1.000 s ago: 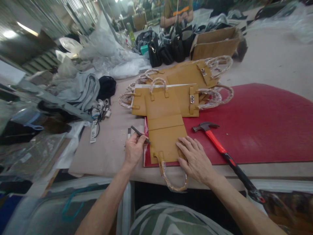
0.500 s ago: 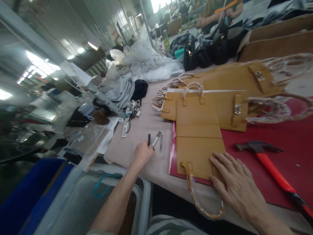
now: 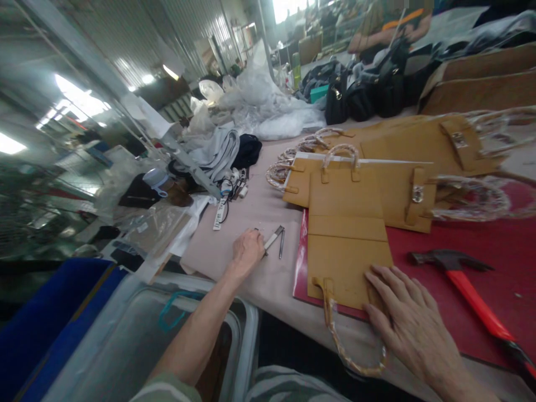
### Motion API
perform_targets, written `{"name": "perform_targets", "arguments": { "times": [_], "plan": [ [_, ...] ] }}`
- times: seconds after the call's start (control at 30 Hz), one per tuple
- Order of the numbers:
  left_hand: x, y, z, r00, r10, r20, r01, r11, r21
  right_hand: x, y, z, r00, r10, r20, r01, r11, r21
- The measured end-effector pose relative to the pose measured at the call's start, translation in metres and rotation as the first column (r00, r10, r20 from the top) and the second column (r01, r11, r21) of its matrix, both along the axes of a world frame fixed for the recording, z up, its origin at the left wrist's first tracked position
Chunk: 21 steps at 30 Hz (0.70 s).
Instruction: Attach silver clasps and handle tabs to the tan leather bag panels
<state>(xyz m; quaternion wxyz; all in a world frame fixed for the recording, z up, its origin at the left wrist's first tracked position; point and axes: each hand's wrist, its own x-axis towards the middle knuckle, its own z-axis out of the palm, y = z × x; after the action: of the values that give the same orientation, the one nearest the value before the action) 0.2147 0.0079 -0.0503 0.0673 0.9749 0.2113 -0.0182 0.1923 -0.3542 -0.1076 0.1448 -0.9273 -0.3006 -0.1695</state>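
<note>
My right hand [image 3: 408, 318] lies flat, fingers spread, on the lower right edge of a tan bag panel [image 3: 347, 262]. The panel has a plastic-wrapped handle [image 3: 355, 360] hanging over the table's front edge and another handle [image 3: 341, 151] at its far end. My left hand [image 3: 249, 247] is on the table left of the panel, its fingers curled closed. A small dark tip shows at its fingers; the rest of that thing is hidden. Right beside these fingers lie a flat metal tool [image 3: 274, 237] and a thin metal rod [image 3: 282, 244].
A claw hammer with a red handle [image 3: 473, 296] rests on the red mat [image 3: 402, 254]. More tan bag pieces [image 3: 419, 134] are stacked behind. Black bags [image 3: 337, 100] and clear plastic [image 3: 268, 111] lie farther back, near another person's arm. A grey bin [image 3: 251, 329] stands below the table's left front.
My left hand has turned and lowered over the dark rod that stuck up from it, so only a tip shows. The right hand stays on the panel. The view has shifted slightly.
</note>
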Motion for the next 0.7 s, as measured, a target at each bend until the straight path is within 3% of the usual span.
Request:
{"name": "perform_targets", "arguments": {
  "times": [0.13, 0.23, 0.33, 0.47, 0.5, 0.53, 0.57, 0.63, 0.67, 0.7],
  "plan": [
    [0.018, -0.033, -0.002, 0.995, -0.088, -0.056, 0.079, 0.987, -0.142, -0.002, 0.001, 0.003, 0.998, -0.028, -0.063, 0.029, 1.000, 0.009],
    [0.033, -0.047, -0.005, 0.992, -0.064, -0.106, 0.039, 0.974, -0.223, -0.005, 0.003, 0.009, 0.993, -0.039, -0.112, 0.040, 0.999, 0.006],
    [0.042, -0.048, -0.007, 0.991, -0.057, -0.118, 0.019, 0.953, -0.301, -0.008, 0.004, 0.015, 0.988, -0.054, -0.144, 0.053, 0.999, -0.011],
    [0.035, -0.044, -0.002, 0.992, -0.093, -0.091, 0.038, 0.877, -0.479, -0.010, 0.005, 0.017, 0.984, -0.062, -0.168, 0.060, 0.998, -0.015],
    [0.030, -0.047, 0.001, 0.995, -0.086, -0.054, 0.040, 0.820, -0.571, -0.010, 0.005, 0.017, 0.983, -0.061, -0.174, 0.060, 0.998, -0.012],
    [0.024, -0.053, 0.003, 0.998, -0.068, -0.002, 0.048, 0.719, -0.693, -0.010, 0.005, 0.016, 0.982, -0.060, -0.178, 0.060, 0.998, -0.008],
    [0.018, -0.061, 0.004, 0.998, -0.035, 0.054, 0.064, 0.571, -0.819, -0.011, 0.005, 0.016, 0.982, -0.062, -0.181, 0.062, 0.998, -0.004],
    [0.006, -0.084, 0.004, 0.989, 0.060, 0.132, 0.118, 0.197, -0.973, -0.011, 0.005, 0.017, 0.980, -0.065, -0.186, 0.066, 0.998, 0.001],
    [0.001, -0.097, 0.002, 0.985, 0.095, 0.144, 0.140, 0.047, -0.989, -0.011, 0.005, 0.017, 0.980, -0.065, -0.188, 0.066, 0.998, 0.001],
    [-0.003, -0.111, 0.000, 0.983, 0.109, 0.150, 0.155, -0.041, -0.987, -0.011, 0.005, 0.018, 0.980, -0.066, -0.190, 0.067, 0.998, 0.001]
  ]
}}
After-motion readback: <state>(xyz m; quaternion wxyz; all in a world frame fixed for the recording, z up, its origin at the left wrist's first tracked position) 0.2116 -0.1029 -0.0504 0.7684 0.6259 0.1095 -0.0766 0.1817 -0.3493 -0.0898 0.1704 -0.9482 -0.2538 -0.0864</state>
